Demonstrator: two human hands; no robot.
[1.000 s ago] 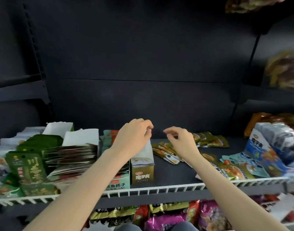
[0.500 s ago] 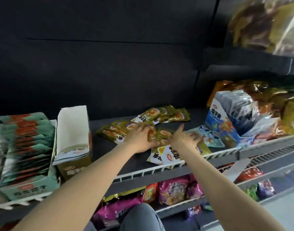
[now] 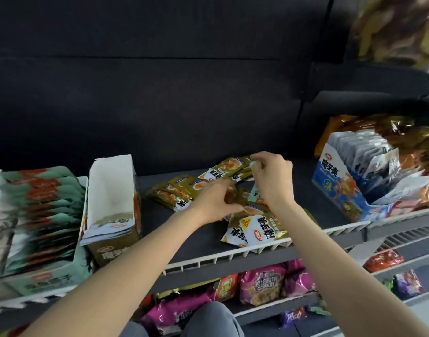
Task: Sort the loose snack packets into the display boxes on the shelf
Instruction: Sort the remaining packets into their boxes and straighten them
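Observation:
Several loose olive-gold snack packets lie scattered on the dark shelf. My left hand rests on the middle of the pile, its fingers curled around a gold packet. My right hand hovers just right of it, pinching the corner of a pale green packet between thumb and fingers. A larger gold-and-white packet lies at the shelf's front rail. An olive display box stands left of the pile, almost empty, with a few packets lying flat in its front.
A teal display box full of green packets stands at far left. A blue display box with silver-blue packets sits at right, orange bags behind it. A white wire rail edges the shelf front. Purple and red bags fill lower shelves.
The view swung from the left boxes to the loose pile. Both hands moved onto the packets; my right hand has since lifted and pinched a pale green packet, and my left closed on a gold one.

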